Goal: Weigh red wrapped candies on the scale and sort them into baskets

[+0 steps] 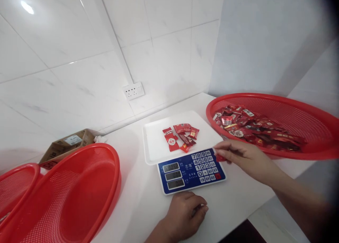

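My right hand (238, 158) pinches a small red snack packet (219, 158) between thumb and fingertips, over the right end of the scale's keypad. Near the front edge of the digital scale (194, 170), my left hand (185, 214) rests on the table with its fingers curled and nothing visible in them. Several red packets (182, 135) lie loosely grouped on the scale's white weighing tray (153, 153). The scale has a blue panel with number keys and three small displays, whose top reading is blurred.
A red mesh basket (280, 100) at the right holds a heap of red packets. Two more red baskets stand at the left: a large one (106, 154) and another (18, 176) partly cut off. Behind them is a cardboard box (69, 142). The tiled wall carries a socket (134, 91).
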The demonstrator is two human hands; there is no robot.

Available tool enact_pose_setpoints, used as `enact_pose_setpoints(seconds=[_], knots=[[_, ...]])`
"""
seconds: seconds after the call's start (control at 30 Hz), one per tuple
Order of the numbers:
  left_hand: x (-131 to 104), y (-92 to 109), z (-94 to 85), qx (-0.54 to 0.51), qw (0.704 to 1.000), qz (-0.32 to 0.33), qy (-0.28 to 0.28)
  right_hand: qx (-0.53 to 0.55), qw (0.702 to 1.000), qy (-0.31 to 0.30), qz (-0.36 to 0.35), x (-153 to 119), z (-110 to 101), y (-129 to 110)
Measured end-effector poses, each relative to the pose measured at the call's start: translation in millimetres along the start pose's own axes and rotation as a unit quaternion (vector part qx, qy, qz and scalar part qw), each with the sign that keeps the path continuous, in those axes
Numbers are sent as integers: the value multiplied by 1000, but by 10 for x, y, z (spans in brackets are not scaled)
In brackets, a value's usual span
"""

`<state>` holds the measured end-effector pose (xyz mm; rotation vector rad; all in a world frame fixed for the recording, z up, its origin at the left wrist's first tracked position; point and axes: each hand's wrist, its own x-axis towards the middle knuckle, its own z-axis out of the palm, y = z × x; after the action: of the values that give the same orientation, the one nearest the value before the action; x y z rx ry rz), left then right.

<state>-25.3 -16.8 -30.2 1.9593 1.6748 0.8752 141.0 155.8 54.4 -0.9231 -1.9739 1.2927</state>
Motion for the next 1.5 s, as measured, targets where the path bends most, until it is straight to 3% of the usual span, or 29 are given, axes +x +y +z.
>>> enact_pose_setpoints(seconds=[0.1, 0.17, 0.23, 0.43, 0.57, 0.73, 0.83, 0.93, 1.0, 1.1, 1.27, 1.4, 1.5], knots=[[-1, 16, -10, -10, 1000, -7, 2, 110, 983, -119, 88, -219, 122, 205], [-10, 23, -15, -34, 999, -14, 4, 177, 944, -235, 149, -373, 262, 345], [-22, 25, -17, -62, 998, -16, 14, 219, 912, -290, 187, -510, 428, 457], [-21, 18, -23, -89, 995, -10, 40, 341, 871, -277, 221, -659, 726, 482], [-18, 8, -22, -78, 996, -13, 48, 324, 876, -284, 217, -614, 717, 443], [-18, 19, 12, -59, 996, 29, 58, 296, 883, -307, 198, -641, 740, 490], [-18, 28, 21, -40, 997, 55, 47, 262, 882, -346, 184, -665, 662, 488], [-38, 25, 13, -19, 997, 49, 59, 243, 869, -390, 185, -626, 419, 522], [-67, 18, 15, -9, 996, 36, 75, 244, 877, -373, 179, -564, 207, 601], [-127, 4, 51, -3, 994, 17, 105, 281, 904, -283, 156, -453, -65, 783], [-170, 32, 47, 18, 983, -13, 180, 336, 912, -172, 162, -358, -232, 1026], [-34, 164, -247, 12, 978, 10, 210, 359, 907, -150, 159, -359, -226, 1069], [165, 265, -596, 23, 974, -24, 224, 340, 912, -160, 165, -359, -228, 1064]])
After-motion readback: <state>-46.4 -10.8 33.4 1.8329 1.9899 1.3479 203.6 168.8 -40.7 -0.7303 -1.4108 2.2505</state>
